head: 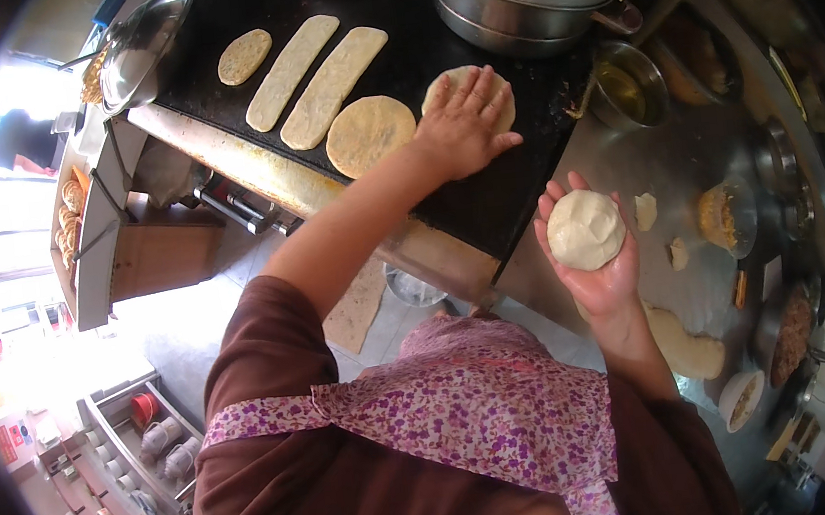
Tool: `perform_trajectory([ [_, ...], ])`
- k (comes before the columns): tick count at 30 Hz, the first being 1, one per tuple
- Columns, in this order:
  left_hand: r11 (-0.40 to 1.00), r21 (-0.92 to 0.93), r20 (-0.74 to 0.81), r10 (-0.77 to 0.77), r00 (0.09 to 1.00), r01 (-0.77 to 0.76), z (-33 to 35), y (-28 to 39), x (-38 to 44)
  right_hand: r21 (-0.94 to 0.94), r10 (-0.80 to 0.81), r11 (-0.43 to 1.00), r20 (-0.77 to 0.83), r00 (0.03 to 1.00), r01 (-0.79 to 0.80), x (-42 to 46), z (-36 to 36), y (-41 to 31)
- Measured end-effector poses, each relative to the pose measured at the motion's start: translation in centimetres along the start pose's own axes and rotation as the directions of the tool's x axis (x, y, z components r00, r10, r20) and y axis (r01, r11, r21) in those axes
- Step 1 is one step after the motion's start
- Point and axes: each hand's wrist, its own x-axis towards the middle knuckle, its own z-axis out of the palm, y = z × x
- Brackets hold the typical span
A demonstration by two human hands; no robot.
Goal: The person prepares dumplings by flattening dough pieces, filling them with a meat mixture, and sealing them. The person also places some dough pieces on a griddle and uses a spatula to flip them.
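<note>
My left hand (470,121) lies palm down, fingers spread, on a pale round flatbread dough (435,93) on the black griddle (482,202). It covers much of that round and grips nothing. Off the griddle's right edge, my right hand (603,280) is palm up with a smooth filled-looking dough ball (586,229) resting in it, fingers curled around its far side. Left of my left hand sits a browned round flatbread (371,135). Two long dough strips (334,88) (293,73) lie beyond it, then a smaller oval flatbread (245,57).
Steel bowls (515,13) stand at the griddle's back right, and a metal lid (146,48) at its left. On the steel counter (596,158) are an oil pot (627,84), a large dough piece (681,343) and a bowl of filling (792,332). Another person (21,142) stands far left.
</note>
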Motion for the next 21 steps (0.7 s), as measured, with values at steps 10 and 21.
perform_trajectory([
  [10,0.999,-0.007,0.127,-0.048,0.991,0.049,0.6,-9.0,3.9,-0.789,-0.196,0.553,0.189,0.962,0.268,5.5,2.8,0.0],
  [21,0.305,-0.952,-0.148,-0.494,0.857,0.011,-5.5,-10.8,2.3,-0.14,0.366,-0.868,0.469,0.804,0.476,10.8,2.5,1.8],
])
